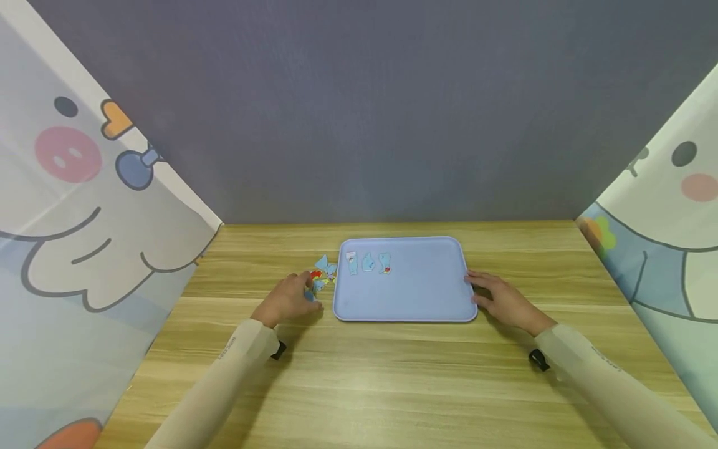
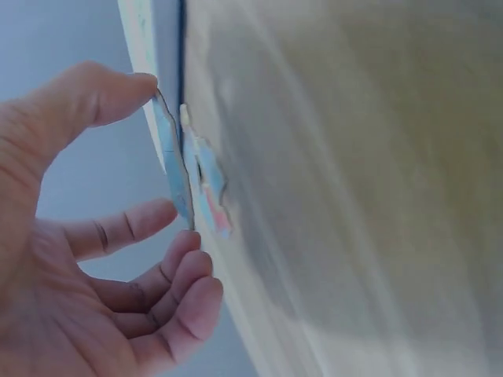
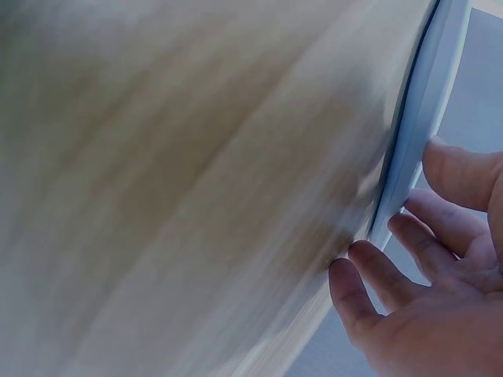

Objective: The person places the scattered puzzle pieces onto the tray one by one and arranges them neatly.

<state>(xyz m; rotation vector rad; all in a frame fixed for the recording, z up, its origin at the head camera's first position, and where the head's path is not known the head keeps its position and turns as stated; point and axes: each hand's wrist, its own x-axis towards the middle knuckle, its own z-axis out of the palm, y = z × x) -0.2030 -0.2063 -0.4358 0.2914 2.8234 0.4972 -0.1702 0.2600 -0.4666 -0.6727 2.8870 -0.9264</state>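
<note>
A pale blue tray (image 1: 415,293) lies flat on the wooden table (image 1: 392,374) and holds three small blue puzzle pieces (image 1: 368,263) in a row near its far left corner — the rest of its floor is bare. The left hand (image 1: 288,299) rests on the table just left of the tray at a loose heap of pieces (image 1: 324,274), thumb and forefinger pinching a thin blue puzzle piece (image 2: 174,161) on edge. The right hand (image 1: 502,299) lies open — straight fingers (image 3: 409,239) touching the tray's right rim, gripping nothing.
</note>
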